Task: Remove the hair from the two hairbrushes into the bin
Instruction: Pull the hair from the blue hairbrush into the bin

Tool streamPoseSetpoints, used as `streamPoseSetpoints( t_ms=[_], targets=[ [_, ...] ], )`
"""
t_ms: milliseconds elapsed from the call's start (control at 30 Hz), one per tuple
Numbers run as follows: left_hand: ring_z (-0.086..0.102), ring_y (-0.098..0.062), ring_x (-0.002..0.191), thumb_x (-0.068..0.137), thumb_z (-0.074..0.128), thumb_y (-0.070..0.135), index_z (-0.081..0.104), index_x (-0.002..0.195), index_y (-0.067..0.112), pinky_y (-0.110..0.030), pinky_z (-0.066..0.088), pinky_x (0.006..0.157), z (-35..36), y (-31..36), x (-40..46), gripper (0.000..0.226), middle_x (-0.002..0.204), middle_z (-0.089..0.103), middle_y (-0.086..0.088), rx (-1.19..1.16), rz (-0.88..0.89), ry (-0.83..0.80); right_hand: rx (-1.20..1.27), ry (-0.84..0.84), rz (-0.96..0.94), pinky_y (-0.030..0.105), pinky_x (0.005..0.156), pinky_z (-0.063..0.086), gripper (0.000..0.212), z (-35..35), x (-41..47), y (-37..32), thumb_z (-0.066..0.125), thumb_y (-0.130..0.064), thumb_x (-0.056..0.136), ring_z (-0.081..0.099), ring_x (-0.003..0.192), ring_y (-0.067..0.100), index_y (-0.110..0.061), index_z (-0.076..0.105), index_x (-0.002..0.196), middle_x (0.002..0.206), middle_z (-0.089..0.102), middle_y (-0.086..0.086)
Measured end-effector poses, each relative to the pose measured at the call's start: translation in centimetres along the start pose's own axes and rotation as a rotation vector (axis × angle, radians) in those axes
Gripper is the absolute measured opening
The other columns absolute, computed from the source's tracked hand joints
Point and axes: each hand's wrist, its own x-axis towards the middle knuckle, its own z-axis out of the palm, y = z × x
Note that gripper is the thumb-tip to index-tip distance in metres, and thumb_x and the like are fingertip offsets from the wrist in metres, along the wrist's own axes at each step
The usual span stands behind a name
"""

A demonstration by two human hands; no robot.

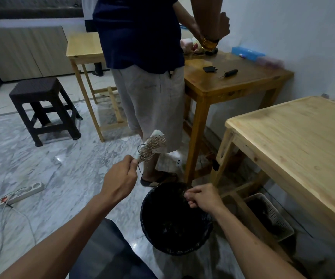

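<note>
While the white hairbrush [154,144] is pointing up and away from the camera, tilted to the right, with its bristle side facing right and strands of hair [151,148] tangled through the bristles, the left hand [120,178] is gripping its handle, fingers curled tight around it and thumb pressed along the top. The brush is hanging in the air above the marble floor [42,158], up and to the left of the bin [175,220]. The bin is standing on the floor between the two forearms, lined with a black bag, its inside too dark to make out. The right hand [203,196] is hovering over the bin's far rim, fingertips pinched together; whether they are holding any hair cannot be told against the dark liner. Behind the brush another person [146,67] in grey shorts is standing at a wooden table [233,81]. A paler wooden table [303,141] is sitting to the right of the bin, a white basket [271,216] lying beneath it. A dark stool [42,105] and a power strip [24,193] are occupying the floor to the left.
</note>
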Motion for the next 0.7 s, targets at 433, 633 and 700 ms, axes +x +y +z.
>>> streamPoseSetpoints(
  t_ms=[433,633,700],
  targets=[
    [0.052,-0.025,0.062,0.101,0.03,0.043,0.046,0.086,0.021,-0.036,0.035,0.054,1.5,-0.4,-0.7,0.032,0.067,0.051,0.005,0.248,0.217,-0.009,0.005,-0.299,-0.083,0.03,0.061,0.062,0.078,-0.4,-0.9,-7.0,0.072,-0.018,0.088,0.069,0.093,0.022,-0.03,0.035,0.155,0.133,0.055,0.005],
    [0.05,-0.025,0.06,0.102,0.027,0.042,0.047,0.088,0.019,-0.036,0.033,0.052,1.9,0.1,-0.8,0.034,0.071,0.055,0.003,0.286,0.217,0.025,0.273,-0.145,-0.183,0.016,0.056,0.055,0.006,0.2,-0.9,-7.0,0.074,-0.012,0.094,0.062,0.056,0.005,-0.008,0.077,0.097,0.077,0.073,0.006],
    [0.052,-0.026,0.061,0.103,0.029,0.041,0.047,0.088,0.018,-0.039,0.04,0.056,1.4,0.0,-0.3,0.033,0.072,0.057,-0.001,0.239,0.137,0.046,0.205,-0.056,-0.126,0.015,0.057,0.055,0.006,-0.1,-0.8,-6.0,0.074,-0.013,0.094,0.064,0.056,0.005,-0.012,0.078,0.09,0.074,0.074,0.005]
  ],
)
